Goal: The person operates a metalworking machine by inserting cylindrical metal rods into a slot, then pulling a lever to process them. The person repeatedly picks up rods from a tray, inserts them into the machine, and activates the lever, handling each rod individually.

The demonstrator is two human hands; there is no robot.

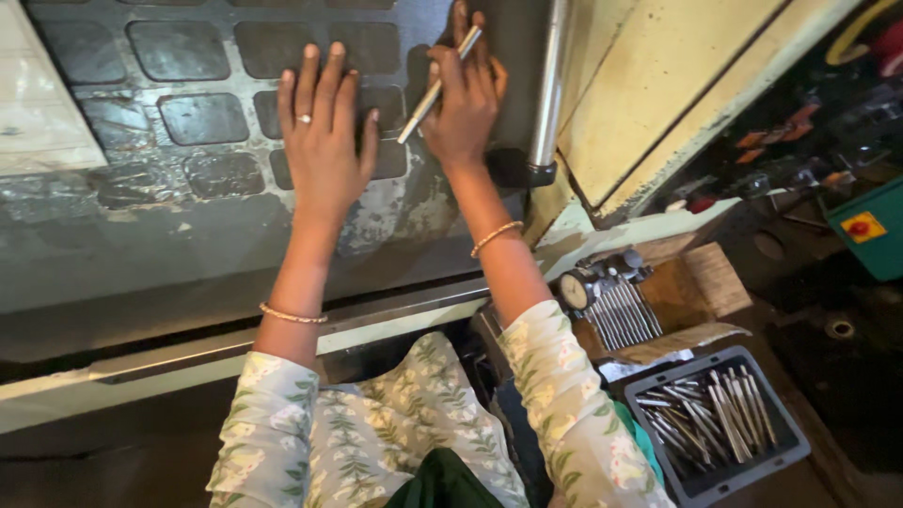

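In the upper middle of the frame, the right hand (463, 103) was seen with its fingers curled around a slim metal rod (438, 85), which was held slanting from the fingertips at the top down toward the lower left, its lower end projecting free of the hand. Just beside it, the left hand (323, 132) was laid flat with the fingers spread apart on a dark, worn machine panel (188, 188) marked with rounded rectangular recesses; nothing was held in it. A ring was worn on one of its fingers, and a thin bangle was seen on each wrist. At the lower right of the frame, a dark grey plastic tray (705, 484) was filled with many similar metal rods lying loosely. Above it, more rods were lined up side by side next to a dial gauge (574, 290). At the right edge, a green box (870, 235) bearing a yellow rectangular label with a red dot was visible.
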